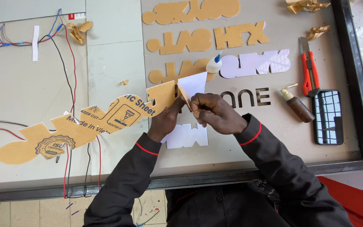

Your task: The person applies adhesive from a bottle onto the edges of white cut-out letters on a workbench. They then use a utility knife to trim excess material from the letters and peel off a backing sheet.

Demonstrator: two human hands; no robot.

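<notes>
My left hand grips the right end of a long cut-out acrylic piece covered in brown protective paper, which stretches to the left over the table. My right hand pinches a peeled corner of that paper, and a white triangular patch of bare acrylic shows above my fingers. A white cut-out piece lies flat under my wrists.
More brown paper-covered cut-outs and a white one lie further back. A small glue bottle, a brown bottle, an orange utility knife and a phone sit right. Red, black and blue wires run left. Crumpled paper scraps lie at the back.
</notes>
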